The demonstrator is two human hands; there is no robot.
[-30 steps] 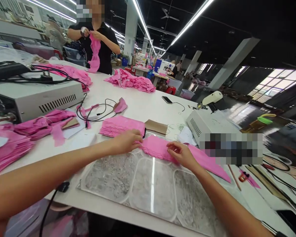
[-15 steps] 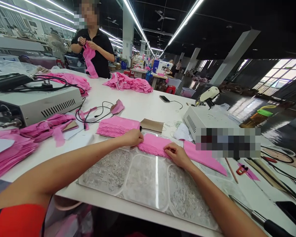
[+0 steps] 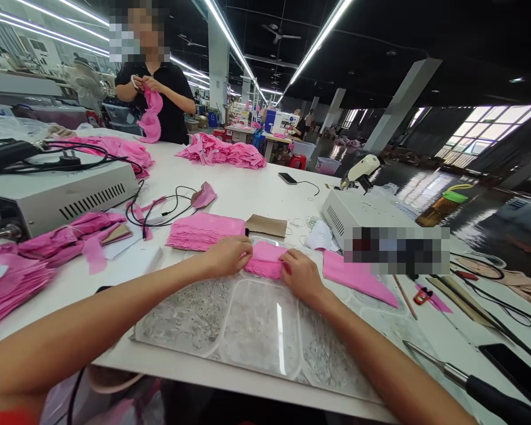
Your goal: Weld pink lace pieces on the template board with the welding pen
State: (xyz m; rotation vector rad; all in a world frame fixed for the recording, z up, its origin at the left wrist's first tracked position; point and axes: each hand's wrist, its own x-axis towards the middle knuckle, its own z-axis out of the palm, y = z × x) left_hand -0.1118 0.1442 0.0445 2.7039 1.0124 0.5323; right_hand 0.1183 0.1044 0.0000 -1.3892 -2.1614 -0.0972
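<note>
Two hands (left (image 3: 230,255), right (image 3: 304,276)) touch the pink fabric stack (image 3: 265,260) between them

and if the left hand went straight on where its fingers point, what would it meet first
Most likely the small pink fabric stack: the fingertips of the left hand look right at its left end, though exact contact is unclear. Beyond it comes the right hand.

A bright red sleeve (image 3: 11,417) on the left arm (image 3: 92,327), the right forearm (image 3: 367,348) bare
</note>
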